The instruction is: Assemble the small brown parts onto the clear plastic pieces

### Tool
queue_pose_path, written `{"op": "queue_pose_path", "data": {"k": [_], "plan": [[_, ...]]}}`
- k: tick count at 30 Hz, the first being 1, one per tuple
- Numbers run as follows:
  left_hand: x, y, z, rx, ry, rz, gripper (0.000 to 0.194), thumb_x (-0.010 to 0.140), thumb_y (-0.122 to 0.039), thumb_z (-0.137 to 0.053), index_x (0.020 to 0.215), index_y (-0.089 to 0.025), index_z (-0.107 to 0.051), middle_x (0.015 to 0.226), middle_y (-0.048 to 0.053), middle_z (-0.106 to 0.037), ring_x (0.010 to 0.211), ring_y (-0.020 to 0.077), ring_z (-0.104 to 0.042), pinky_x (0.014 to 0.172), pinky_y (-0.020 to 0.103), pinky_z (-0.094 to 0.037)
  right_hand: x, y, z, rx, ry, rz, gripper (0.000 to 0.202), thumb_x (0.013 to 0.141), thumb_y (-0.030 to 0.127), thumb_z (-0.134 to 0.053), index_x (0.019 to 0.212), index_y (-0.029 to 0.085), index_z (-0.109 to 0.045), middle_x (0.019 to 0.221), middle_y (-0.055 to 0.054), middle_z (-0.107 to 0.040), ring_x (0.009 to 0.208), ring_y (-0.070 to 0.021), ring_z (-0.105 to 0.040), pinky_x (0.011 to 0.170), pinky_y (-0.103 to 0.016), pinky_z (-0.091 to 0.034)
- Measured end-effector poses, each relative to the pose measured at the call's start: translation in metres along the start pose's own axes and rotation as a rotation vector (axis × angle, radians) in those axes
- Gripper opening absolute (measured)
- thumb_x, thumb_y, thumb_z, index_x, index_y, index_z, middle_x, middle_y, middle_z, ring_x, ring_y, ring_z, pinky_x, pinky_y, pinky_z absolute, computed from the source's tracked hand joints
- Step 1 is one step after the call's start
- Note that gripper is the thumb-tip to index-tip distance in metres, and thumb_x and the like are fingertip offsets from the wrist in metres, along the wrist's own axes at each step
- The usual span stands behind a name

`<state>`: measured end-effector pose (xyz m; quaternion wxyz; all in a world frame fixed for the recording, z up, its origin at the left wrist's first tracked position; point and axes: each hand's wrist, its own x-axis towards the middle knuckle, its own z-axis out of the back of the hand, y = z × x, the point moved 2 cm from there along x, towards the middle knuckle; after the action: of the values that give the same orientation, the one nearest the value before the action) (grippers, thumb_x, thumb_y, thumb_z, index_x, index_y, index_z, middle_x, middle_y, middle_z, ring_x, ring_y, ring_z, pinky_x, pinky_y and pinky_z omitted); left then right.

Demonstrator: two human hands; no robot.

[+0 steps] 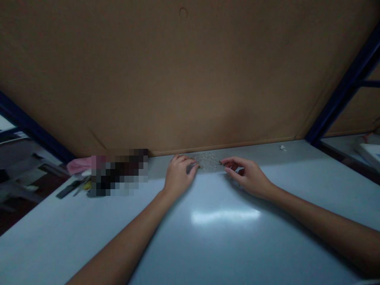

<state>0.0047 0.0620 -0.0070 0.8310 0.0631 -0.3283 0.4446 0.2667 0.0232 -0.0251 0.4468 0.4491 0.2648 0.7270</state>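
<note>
Between my two hands, at the back of the table, lies a loose, flat patch of small, clear, glittery pieces [209,160]; they are too small to make out one by one. My left hand [179,172] rests at the patch's left side, fingers curved and thumb apart from them. At the right side is my right hand [245,172], its thumb and forefinger apart in a loose curve, tips close to the pieces. Neither hand visibly holds anything.
A brown board [190,79] stands along the back of the grey-white table [202,245]. To the left lie a pink cloth [78,165], a dark flat object [67,190] and a blurred-out area. A small white scrap [282,148] sits back right. Blue posts [335,95] flank the board.
</note>
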Motion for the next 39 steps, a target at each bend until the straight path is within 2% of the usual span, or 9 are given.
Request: {"op": "queue_pose_path", "data": {"k": [5,11,18,23,26,30,33,36,39], "plan": [[-0.003,0.001,-0.004,0.045,0.046,0.013,0.015,0.097,-0.026,-0.067,0.101,-0.021,-0.081,0.102,0.01,-0.077,0.103,0.0284,-0.065,0.098,0.049,-0.051,0.001,-0.001,0.0,-0.007,-0.005,0.01,0.031,0.099,0.036,-0.061,0.121,0.019,-0.074,0.094,-0.007,-0.076,0.081,-0.0197,-0.068,0.065,-0.03,-0.051],[-0.003,-0.003,-0.003,0.064,0.048,0.054,0.016,0.092,-0.019,-0.069,0.104,-0.019,-0.08,0.104,0.011,-0.076,0.104,0.0298,-0.064,0.098,0.05,-0.052,0.001,-0.003,0.0,-0.037,-0.013,0.024,0.028,0.099,0.032,-0.061,0.119,0.019,-0.075,0.095,-0.007,-0.077,0.08,-0.0195,-0.068,0.066,-0.03,-0.051],[-0.009,-0.018,-0.007,0.012,0.12,-0.103,0.023,0.097,-0.025,-0.068,0.118,-0.022,-0.078,0.118,0.01,-0.071,0.117,0.0301,-0.059,0.101,0.048,-0.05,0.002,-0.008,-0.001,-0.098,-0.054,0.068,0.025,0.098,0.027,-0.061,0.115,0.019,-0.077,0.097,-0.006,-0.078,0.077,-0.0183,-0.068,0.068,-0.031,-0.051],[-0.01,-0.018,-0.009,0.0,0.132,-0.097,0.019,0.098,-0.028,-0.07,0.113,-0.023,-0.079,0.114,0.01,-0.069,0.115,0.03,-0.058,0.1,0.048,-0.05,0.002,-0.01,-0.001,-0.112,-0.08,0.075,0.023,0.096,0.024,-0.062,0.112,0.02,-0.078,0.099,-0.005,-0.078,0.077,-0.0184,-0.068,0.07,-0.032,-0.051],[-0.009,-0.023,-0.007,-0.022,0.145,-0.096,0.023,0.098,-0.032,-0.07,0.117,-0.022,-0.078,0.114,0.011,-0.068,0.114,0.0304,-0.058,0.101,0.049,-0.05,0.002,-0.011,-0.001,-0.108,-0.087,0.075,0.022,0.096,0.023,-0.062,0.111,0.02,-0.077,0.1,-0.005,-0.078,0.078,-0.0186,-0.068,0.07,-0.032,-0.051],[-0.01,-0.036,-0.002,-0.074,0.213,-0.141,0.04,0.102,-0.04,-0.065,0.138,-0.024,-0.069,0.133,0.014,-0.064,0.128,0.0333,-0.054,0.109,0.054,-0.047,0.002,-0.01,-0.001,-0.125,-0.084,0.094,0.022,0.096,0.02,-0.061,0.111,0.02,-0.077,0.097,-0.005,-0.077,0.077,-0.0186,-0.066,0.07,-0.032,-0.05],[-0.013,-0.043,-0.002,-0.082,0.3,-0.186,0.049,0.104,-0.046,-0.059,0.15,-0.029,-0.061,0.156,0.015,-0.052,0.145,0.037,-0.042,0.117,0.062,-0.038,0.002,-0.009,0.0,-0.184,-0.086,0.146,0.024,0.095,0.016,-0.06,0.111,0.02,-0.077,0.094,-0.005,-0.074,0.079,-0.0197,-0.065,0.073,-0.033,-0.05],[-0.016,-0.044,-0.004,-0.079,0.326,-0.192,0.048,0.106,-0.046,-0.056,0.151,-0.03,-0.06,0.166,0.014,-0.042,0.154,0.0386,-0.032,0.121,0.067,-0.03,0.002,-0.01,0.002,-0.265,-0.109,0.208,0.025,0.093,0.013,-0.06,0.11,0.021,-0.077,0.094,-0.007,-0.073,0.086,-0.0225,-0.065,0.078,-0.036,-0.05],[-0.016,-0.043,-0.006,-0.092,0.281,-0.185,0.038,0.106,-0.041,-0.057,0.139,-0.027,-0.068,0.159,0.014,-0.049,0.151,0.0366,-0.036,0.121,0.063,-0.033,0.003,-0.011,0.004,-0.3,-0.127,0.237,0.026,0.092,0.011,-0.061,0.11,0.021,-0.077,0.095,-0.007,-0.072,0.09,-0.024,-0.064,0.081,-0.037,-0.05]]}}
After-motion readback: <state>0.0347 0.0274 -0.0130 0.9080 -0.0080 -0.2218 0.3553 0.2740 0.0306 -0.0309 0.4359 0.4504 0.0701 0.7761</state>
